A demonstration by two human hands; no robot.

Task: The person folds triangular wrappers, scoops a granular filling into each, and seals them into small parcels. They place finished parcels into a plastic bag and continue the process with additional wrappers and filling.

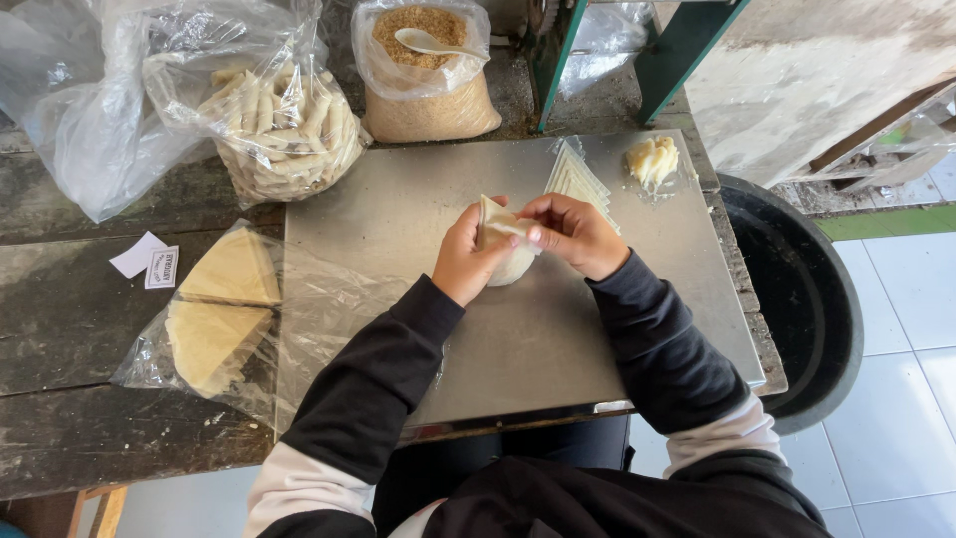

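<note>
At far left, a clear plastic bag of pale rolled pastry sticks [284,125] stands on the dark weathered wooden table [80,319], with two cream wedge-shaped wrapper stacks under clear film [214,324] below it, near the table's front edge. A flat grey metal sheet [558,339] follows, bare and smooth toward its near edge. Above it at centre, the left hand [466,261] cups a thin pale folded pastry wrapper [498,244], fingers closed around it; the right hand [578,231] pinches its top fold. Behind stands a bag of tan crumbs with a white spoon [426,75]. Rightward lie a fanned stack of triangular wrappers [580,179], then a yellowish lumpy filling mound [651,159] near the sheet's far right corner. A round black tub [812,299] sits beyond the edge.
</note>
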